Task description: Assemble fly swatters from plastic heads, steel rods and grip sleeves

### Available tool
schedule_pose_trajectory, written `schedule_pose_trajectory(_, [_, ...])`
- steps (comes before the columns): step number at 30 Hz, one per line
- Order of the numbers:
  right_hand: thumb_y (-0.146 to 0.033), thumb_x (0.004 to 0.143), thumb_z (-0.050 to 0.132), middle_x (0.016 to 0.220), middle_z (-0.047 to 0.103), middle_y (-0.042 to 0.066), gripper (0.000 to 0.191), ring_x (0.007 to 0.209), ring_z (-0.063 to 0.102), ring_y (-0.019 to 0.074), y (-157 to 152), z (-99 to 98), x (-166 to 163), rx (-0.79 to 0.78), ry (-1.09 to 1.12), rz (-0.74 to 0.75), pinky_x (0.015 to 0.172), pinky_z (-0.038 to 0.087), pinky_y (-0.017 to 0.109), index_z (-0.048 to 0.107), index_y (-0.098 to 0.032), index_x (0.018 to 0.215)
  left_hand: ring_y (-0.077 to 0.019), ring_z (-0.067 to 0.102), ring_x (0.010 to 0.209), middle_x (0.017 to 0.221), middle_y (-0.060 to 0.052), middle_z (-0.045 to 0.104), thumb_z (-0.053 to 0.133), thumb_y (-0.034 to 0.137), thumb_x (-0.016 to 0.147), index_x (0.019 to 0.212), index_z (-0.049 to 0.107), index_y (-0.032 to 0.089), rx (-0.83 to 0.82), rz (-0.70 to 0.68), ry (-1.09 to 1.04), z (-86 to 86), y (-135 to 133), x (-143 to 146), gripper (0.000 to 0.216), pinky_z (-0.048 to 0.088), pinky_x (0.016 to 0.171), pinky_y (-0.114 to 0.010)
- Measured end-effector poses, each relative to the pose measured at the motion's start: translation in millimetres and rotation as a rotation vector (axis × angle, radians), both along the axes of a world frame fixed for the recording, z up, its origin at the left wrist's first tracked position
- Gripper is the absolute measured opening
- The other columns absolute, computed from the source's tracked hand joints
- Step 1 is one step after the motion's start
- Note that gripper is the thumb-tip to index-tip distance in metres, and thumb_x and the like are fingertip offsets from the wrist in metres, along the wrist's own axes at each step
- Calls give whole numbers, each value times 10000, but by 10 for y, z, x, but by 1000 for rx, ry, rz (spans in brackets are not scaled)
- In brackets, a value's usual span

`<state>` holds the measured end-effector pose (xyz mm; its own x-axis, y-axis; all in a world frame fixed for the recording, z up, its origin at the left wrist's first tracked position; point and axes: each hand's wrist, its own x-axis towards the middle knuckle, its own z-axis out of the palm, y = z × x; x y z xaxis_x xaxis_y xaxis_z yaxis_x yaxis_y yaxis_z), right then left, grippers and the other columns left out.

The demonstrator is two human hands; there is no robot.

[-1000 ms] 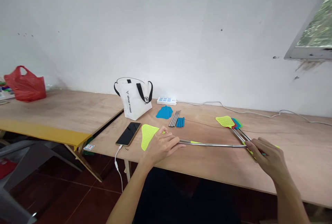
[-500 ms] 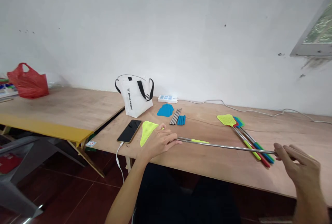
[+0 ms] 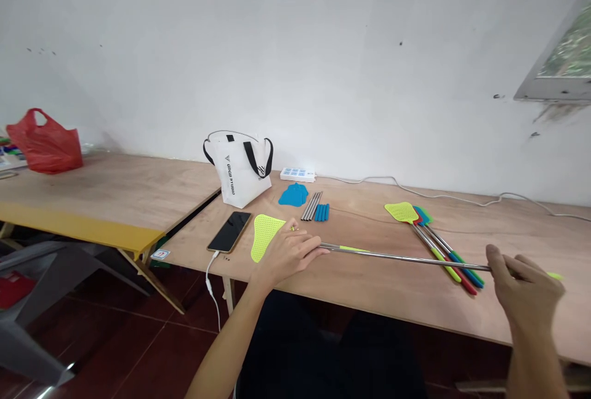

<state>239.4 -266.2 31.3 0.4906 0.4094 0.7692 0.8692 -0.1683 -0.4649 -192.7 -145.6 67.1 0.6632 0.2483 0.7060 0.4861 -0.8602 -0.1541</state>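
Note:
Between my two hands a thin metal telescopic rod (image 3: 406, 258) of a fly swatter stretches nearly level above the table. My left hand (image 3: 295, 248) is closed around its left end, beside a yellow-green perforated swatter head (image 3: 265, 236). At the other end my right hand (image 3: 524, 282) grips the rod, and a bit of yellow-green shows past its fingers. Behind the rod lies a yellow-green grip (image 3: 353, 249) with a short metal piece; my left hand hides where it leads. I cannot tell which handle the head joins.
Several fly swatters (image 3: 446, 254) lie at the right. Blue swatter heads (image 3: 293, 194), metal rods (image 3: 312, 207) and blue grips (image 3: 322, 212) sit beyond my left hand. A phone (image 3: 229, 231), white bag (image 3: 244, 171) and power strip (image 3: 297, 174) are nearby.
My right hand has closed more fully around the rod's end, and more yellow-green shows past it. My left hand has shifted slightly right, still on the rod.

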Motion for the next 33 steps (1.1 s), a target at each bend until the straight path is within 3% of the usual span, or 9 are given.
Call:
schedule_pose_trajectory(5, [-776, 894, 461, 447, 362, 11, 730, 456, 391, 114, 161, 55, -331, -31, -4, 67, 501, 286, 343, 468, -214, 429, -123, 506, 583, 619, 43, 598, 475, 339, 1077, 732, 525, 192, 29, 14, 21, -37, -61, 127, 378, 318, 740, -326])
schedule_pose_trajectory(11, [-603, 1012, 360, 480, 409, -6, 682, 467, 359, 109, 457, -36, -1189, -88, -113, 213, 527, 230, 312, 385, -219, 450, -137, 527, 590, 619, 27, 616, 477, 300, 1075, 755, 550, 192, 28, 39, 18, -179, -186, 413, 345, 292, 700, -345])
schedule_pose_trajectory(15, [-494, 1032, 401, 489, 433, 4, 631, 492, 377, 125, 467, -87, -1583, -70, -144, 181, 533, 195, 310, 444, -215, 467, -141, 544, 597, 622, 29, 621, 467, 327, 1080, 762, 547, 194, -44, 34, 55, -198, -167, 381, 354, 299, 718, -340])
schedule_pose_trajectory(23, [-360, 1034, 492, 499, 530, 14, 540, 551, 459, 139, 376, -107, -1942, -34, -268, 218, 553, 213, 312, 543, -216, 516, -140, 564, 605, 609, 27, 608, 427, 350, 1091, 746, 549, 191, -53, -1, 52, -266, -254, 527, 400, 321, 746, -342])
schedule_pose_trajectory(27, [-353, 1040, 498, 498, 523, 0, 531, 540, 434, 135, 379, -118, -2009, -24, -263, 236, 558, 224, 308, 509, -222, 525, -136, 556, 603, 603, 34, 599, 419, 364, 1095, 742, 534, 188, -54, -6, 53, -252, -250, 505, 411, 314, 730, -340])
schedule_pose_trajectory(33, [-368, 1070, 427, 567, 554, -8, 472, 620, 472, 153, 370, -70, -2083, -128, -228, 450, 618, 295, 289, 498, -230, 624, -137, 554, 584, 616, 32, 622, 418, 420, 1090, 761, 541, 190, -95, -42, 63, -207, -90, 324, 420, 309, 723, -334])
